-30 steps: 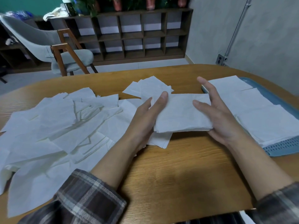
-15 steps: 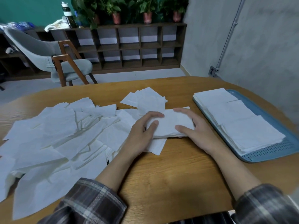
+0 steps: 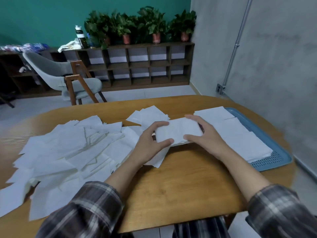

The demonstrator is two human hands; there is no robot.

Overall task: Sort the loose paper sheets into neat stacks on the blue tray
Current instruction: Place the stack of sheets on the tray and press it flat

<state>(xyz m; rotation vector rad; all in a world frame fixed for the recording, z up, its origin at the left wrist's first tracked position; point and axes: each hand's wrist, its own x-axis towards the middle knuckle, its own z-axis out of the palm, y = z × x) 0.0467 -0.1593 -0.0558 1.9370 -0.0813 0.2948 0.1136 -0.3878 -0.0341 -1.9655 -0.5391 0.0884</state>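
- Left hand (image 3: 151, 143) and right hand (image 3: 204, 134) each grip one end of the thick white paper bundle (image 3: 178, 130).
- Bundle sits between them over the wooden bench (image 3: 180, 186), just left of the blue plastic tray (image 3: 274, 160), long axis left-to-right.

A teal wall (image 3: 51, 18) meets a grey concrete wall (image 3: 274, 57). A dark cubby shelf (image 3: 147, 64) topped with potted plants (image 3: 140, 24) lines the teal one; a grey chair (image 3: 49, 68) stands on pale floor (image 3: 42, 107).
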